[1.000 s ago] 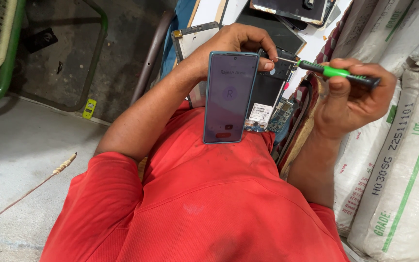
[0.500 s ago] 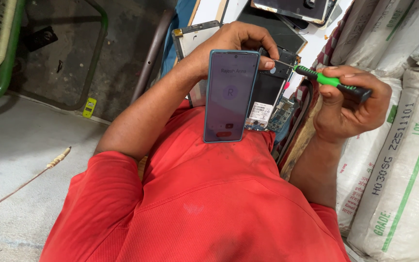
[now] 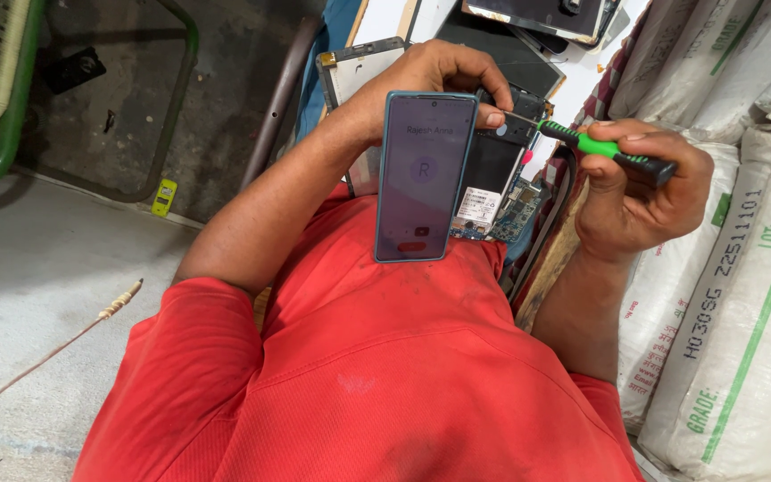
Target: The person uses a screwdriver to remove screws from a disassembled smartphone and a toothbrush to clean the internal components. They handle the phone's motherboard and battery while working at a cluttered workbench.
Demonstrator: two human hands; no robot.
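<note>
A lit phone (image 3: 423, 176) with a blue edge and an opened phone (image 3: 499, 183), its back off and circuit board bared, are held side by side above the red-shirted chest (image 3: 385, 357), clamped together in the left hand (image 3: 421, 85), whose fingers are curled over their far ends with the thumb pressed against the opened one's top edge. A green-handled screwdriver (image 3: 595, 147) is pinched in the right hand (image 3: 640, 192), the fingers closed tight round the grip, and its thin tip is laid on the far end of the opened phone. Both phones are judged light, stiff and smooth-sided, so liable to slip; the bared board and the glass screen are judged fragile, so hold is best taken on the long edges. White sacks (image 3: 733, 268) are stacked at the right; more phone parts (image 3: 537, 18) lie on the far surface.
</note>
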